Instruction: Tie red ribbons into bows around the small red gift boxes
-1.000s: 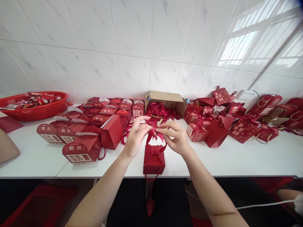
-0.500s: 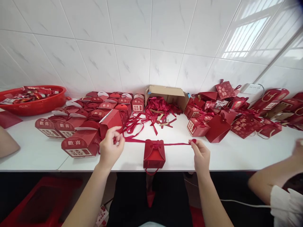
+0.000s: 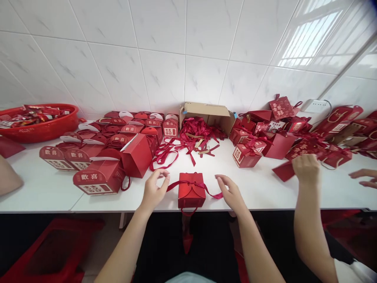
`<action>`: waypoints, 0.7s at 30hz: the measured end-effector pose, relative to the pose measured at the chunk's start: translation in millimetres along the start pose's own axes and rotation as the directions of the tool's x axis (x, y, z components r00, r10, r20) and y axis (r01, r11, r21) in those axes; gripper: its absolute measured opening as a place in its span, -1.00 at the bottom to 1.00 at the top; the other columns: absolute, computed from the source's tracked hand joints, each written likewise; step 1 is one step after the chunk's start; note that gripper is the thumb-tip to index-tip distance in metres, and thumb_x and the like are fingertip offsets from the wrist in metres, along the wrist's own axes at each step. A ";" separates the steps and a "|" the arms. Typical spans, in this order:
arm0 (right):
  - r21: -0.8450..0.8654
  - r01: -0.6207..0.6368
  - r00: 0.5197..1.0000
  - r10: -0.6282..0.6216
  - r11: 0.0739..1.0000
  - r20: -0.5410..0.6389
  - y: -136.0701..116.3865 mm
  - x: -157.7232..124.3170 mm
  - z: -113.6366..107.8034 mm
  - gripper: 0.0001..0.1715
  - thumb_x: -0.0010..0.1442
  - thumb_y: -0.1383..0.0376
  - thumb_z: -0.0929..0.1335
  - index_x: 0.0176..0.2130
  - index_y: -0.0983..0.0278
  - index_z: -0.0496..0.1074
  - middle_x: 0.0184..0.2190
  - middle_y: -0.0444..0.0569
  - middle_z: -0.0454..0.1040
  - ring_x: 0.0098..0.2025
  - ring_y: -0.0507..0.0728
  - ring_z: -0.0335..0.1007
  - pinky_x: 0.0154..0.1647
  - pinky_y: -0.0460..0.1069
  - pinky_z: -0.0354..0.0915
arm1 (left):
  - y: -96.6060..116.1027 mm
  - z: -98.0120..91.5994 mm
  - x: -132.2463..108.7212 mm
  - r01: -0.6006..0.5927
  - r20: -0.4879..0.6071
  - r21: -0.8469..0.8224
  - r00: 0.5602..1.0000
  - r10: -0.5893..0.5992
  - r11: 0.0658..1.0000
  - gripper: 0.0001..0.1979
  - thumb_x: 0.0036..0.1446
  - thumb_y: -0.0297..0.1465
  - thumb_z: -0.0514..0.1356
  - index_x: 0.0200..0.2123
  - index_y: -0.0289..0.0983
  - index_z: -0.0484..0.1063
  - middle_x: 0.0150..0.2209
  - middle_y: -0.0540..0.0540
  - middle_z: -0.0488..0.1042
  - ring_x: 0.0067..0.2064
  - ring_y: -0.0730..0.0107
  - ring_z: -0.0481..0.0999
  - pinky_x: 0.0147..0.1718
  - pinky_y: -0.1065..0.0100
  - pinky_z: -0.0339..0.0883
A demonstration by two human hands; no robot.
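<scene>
A small red gift box (image 3: 191, 195) stands at the table's front edge, its top flaps folded in. A dark red ribbon (image 3: 180, 182) runs through the top, crossed at the middle, with slack ends to both sides. My left hand (image 3: 153, 190) is beside the ribbon's left end, thumb and fingers curved and apart. My right hand (image 3: 231, 192) has its fingers apart above the table, close to the ribbon's right end. A cord handle (image 3: 189, 211) hangs from the box over the edge.
Red gift boxes (image 3: 94, 177) crowd the left. Behind are loose ribbons (image 3: 197, 131) and a cardboard box (image 3: 206, 108). A red basin (image 3: 41, 131) of packets stands far left. A co-worker's hand (image 3: 306, 169) is over a red box (image 3: 284, 171) at right, among more boxes (image 3: 249, 155).
Both my hands have come inward and let go of the ribbon, which went from taut to slack. The co-worker's arm has reached in from the right, and a red box there has moved.
</scene>
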State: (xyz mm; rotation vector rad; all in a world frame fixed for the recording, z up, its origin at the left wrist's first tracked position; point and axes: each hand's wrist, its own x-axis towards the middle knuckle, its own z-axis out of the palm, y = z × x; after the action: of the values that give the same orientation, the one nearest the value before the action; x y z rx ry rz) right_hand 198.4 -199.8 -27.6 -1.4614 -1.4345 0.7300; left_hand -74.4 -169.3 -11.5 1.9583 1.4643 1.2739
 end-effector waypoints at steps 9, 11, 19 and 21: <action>0.126 -0.073 0.970 0.041 0.989 0.239 -14.9 5.6 39.7 -0.60 0.12 -0.04 0.32 -0.37 0.23 0.21 -0.57 -0.25 0.23 -0.56 -0.01 0.13 -0.53 -0.09 0.12 | 16.5 24.3 1.3 0.082 0.274 -0.150 0.961 -0.038 0.985 -0.88 0.13 -0.30 0.10 -0.35 -0.21 0.21 -0.42 0.04 0.25 -0.39 0.42 0.29 -0.37 0.39 0.26; 0.136 -0.111 0.959 0.070 0.984 0.276 -11.3 8.8 40.5 -0.55 0.10 -0.06 0.32 -0.45 0.23 0.19 -0.62 -0.26 0.17 -0.58 -0.02 0.06 -0.56 -0.10 0.04 | 13.5 23.3 2.2 0.121 0.311 -0.149 0.948 -0.070 0.981 -0.81 0.13 -0.25 0.10 -0.42 -0.21 0.17 -0.48 0.07 0.18 -0.45 0.45 0.21 -0.44 0.41 0.18; 0.221 -0.182 0.916 0.084 0.958 0.391 -15.0 15.6 17.7 -0.48 0.08 -0.06 0.34 -0.61 0.28 0.24 -0.64 -0.23 0.10 -0.55 -0.03 -0.03 -0.51 -0.08 -0.02 | 1.7 12.5 6.6 0.188 0.357 -0.140 0.925 -0.127 0.972 -0.52 0.08 -0.13 0.13 -0.66 -0.24 -0.02 -0.62 0.09 -0.05 -0.53 0.51 0.00 -0.54 0.41 -0.03; 0.263 -0.195 0.922 0.085 0.945 0.378 -14.3 14.8 14.6 -0.51 0.08 -0.03 0.36 -0.59 0.28 0.26 -0.63 -0.23 0.11 -0.53 -0.03 -0.03 -0.49 -0.08 -0.02 | 0.4 10.2 7.0 0.180 0.342 -0.136 0.932 -0.124 0.974 -0.52 0.07 -0.15 0.15 -0.66 -0.24 -0.03 -0.62 0.09 -0.06 -0.54 0.52 -0.01 -0.55 0.41 -0.05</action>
State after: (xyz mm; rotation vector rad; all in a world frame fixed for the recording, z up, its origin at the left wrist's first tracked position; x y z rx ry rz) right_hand 181.4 -184.1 -17.7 -1.2446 -1.4197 1.3050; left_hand -65.3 -161.1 -13.4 1.8043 1.2716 0.9130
